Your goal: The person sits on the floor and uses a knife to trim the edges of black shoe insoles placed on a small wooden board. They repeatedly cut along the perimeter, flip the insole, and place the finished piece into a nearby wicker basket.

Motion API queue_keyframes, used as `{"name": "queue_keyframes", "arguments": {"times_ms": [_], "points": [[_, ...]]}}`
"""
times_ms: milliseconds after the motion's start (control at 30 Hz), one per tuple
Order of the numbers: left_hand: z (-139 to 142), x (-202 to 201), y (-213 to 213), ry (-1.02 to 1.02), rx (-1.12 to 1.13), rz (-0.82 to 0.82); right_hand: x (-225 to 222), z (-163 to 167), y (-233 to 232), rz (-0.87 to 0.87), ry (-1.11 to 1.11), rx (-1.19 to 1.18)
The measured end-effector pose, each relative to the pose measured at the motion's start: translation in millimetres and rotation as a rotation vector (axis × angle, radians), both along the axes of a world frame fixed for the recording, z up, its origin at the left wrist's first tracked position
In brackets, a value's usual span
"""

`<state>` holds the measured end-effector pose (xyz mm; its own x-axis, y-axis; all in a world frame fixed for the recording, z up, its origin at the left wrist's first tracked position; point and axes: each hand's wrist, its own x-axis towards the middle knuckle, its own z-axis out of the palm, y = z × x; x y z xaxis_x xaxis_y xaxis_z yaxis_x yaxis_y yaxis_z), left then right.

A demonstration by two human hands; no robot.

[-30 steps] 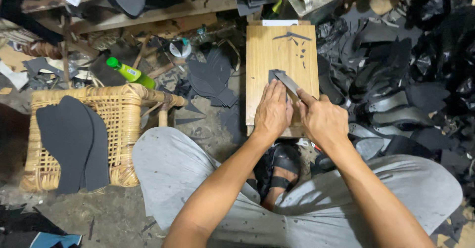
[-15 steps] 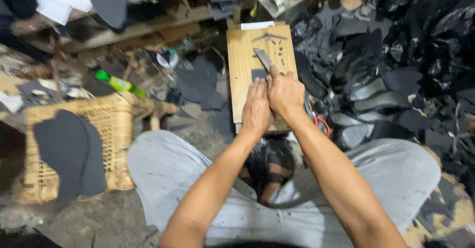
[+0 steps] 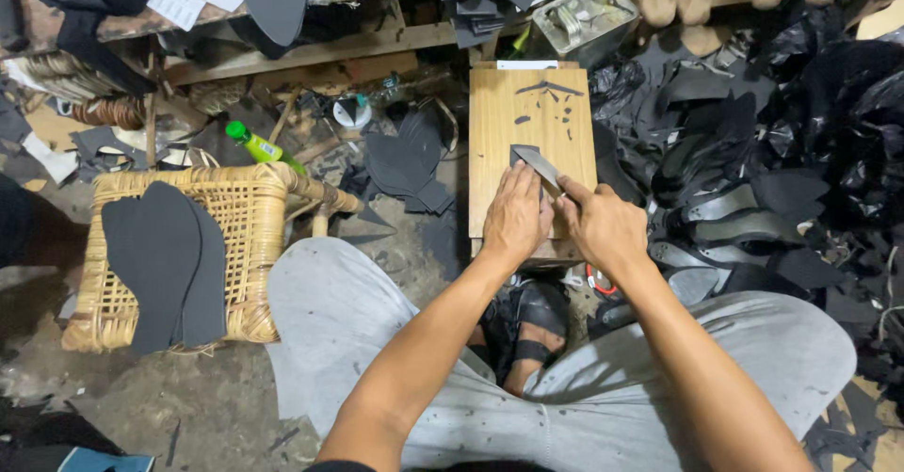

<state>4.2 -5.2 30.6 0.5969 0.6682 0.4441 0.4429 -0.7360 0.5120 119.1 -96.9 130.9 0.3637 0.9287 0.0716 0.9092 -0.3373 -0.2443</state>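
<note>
Floor: littered workshop ground, black offcuts [image 3: 753, 190] heaped right of the hands.
Stool: wicker seat [image 3: 250, 213] well left of the hands, two dark soles [image 3: 165, 260] lying on it.
Surface: wooden board [image 3: 532, 119] straight ahead, under both hands; it sat further off-centre half a second ago, so the view has swung, not the work.
Left hand [image 3: 516, 216]: flat, pressing a dark piece [image 3: 517, 155] onto the board.
Right hand [image 3: 603, 229]: clenched round a knife [image 3: 539, 164], blade on the piece just beyond the left fingertips.
Change: the hands remain close together, the cut continuing.
</note>
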Motion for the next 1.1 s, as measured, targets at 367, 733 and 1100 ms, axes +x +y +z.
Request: {"name": "queue_keyframes", "arguments": {"times_ms": [367, 733, 1100], "points": [[-0.3, 0.8, -0.3, 0.018, -0.007, 0.007, 4.3, -17.4, 7.1, 0.037, -0.055, 0.043], [15.5, -6.0, -3.2, -0.057, -0.031, -0.017, 25.3, -14.4, 74.0, -0.006, 0.154, 0.051], [4.2, 1.9, -4.5, 0.057, 0.034, 0.011, 0.7, 0.4, -18.3, -0.090, 0.034, -0.014]]}}
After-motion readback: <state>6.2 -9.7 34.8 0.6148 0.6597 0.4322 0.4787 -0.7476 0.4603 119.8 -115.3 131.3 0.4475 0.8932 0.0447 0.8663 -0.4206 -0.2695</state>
